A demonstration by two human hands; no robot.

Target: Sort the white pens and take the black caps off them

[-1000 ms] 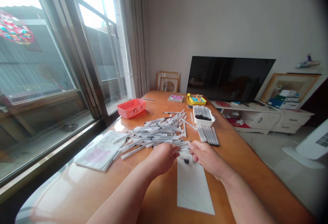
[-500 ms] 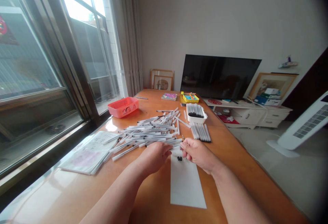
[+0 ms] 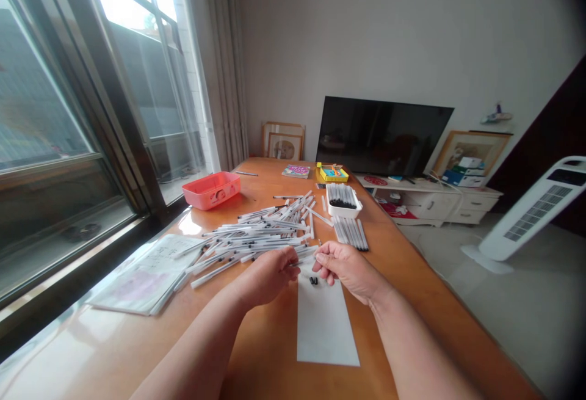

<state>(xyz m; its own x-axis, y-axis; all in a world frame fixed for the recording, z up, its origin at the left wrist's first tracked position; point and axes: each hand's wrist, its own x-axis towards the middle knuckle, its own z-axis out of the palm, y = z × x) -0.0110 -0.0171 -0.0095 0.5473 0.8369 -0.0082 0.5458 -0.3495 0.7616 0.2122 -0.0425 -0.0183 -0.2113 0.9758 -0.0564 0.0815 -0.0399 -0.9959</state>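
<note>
My left hand (image 3: pixel 278 270) is closed, its fingers curled round what looks like a slim clear-white pen (image 3: pixel 306 259) that reaches toward the other hand. Facing it, my right hand (image 3: pixel 341 264) pinches thumb against forefinger, with a small thin tip poking up above the fingers. What exactly that pinch holds is too small to tell. Below both hands, small black pen caps (image 3: pixel 314 280) lie on a white paper sheet (image 3: pixel 327 330). A loose heap of white pens (image 3: pixel 260 235) spreads just beyond my left hand. Past my right hand lies a neat row of pens (image 3: pixel 350 233).
A white box (image 3: pixel 344 211) full of pens stands behind the row. At the left are a red plastic basket (image 3: pixel 211 195) and a paper booklet (image 3: pixel 137 281). Farther back lie a pink booklet (image 3: pixel 295 171) and a yellow box (image 3: pixel 333 173). The table's right edge runs beyond my right arm.
The view has turned slightly right, so everything sits a little farther left in the picture. Both hands stay close together with fingers closed; the caps and paper rest where they were.
</note>
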